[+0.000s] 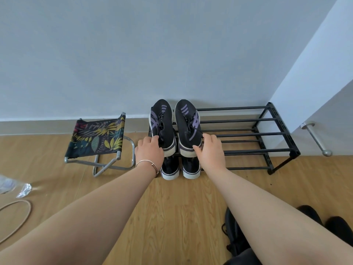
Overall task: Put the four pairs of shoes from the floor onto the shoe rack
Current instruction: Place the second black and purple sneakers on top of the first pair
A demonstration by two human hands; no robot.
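Note:
A pair of black sneakers with purple stripes stands on the top tier at the left end of the black shoe rack (248,134), toes to the wall. My left hand (149,150) grips the heel of the left sneaker (162,121). My right hand (210,150) grips the heel of the right sneaker (188,121). Under them, on the lower tier, a second dark pair with white soles (170,170) sticks out. On the floor at the bottom right lie black shoes (309,213), and a black lace-up shoe (233,233) is partly hidden by my right arm.
A folding stool with a leaf-print seat (97,136) stands left of the rack. A clear plastic bottle (16,188) and a thin hoop (21,217) lie at the far left. A metal bar (317,140) juts from the right wall. The rack's right part holds nothing.

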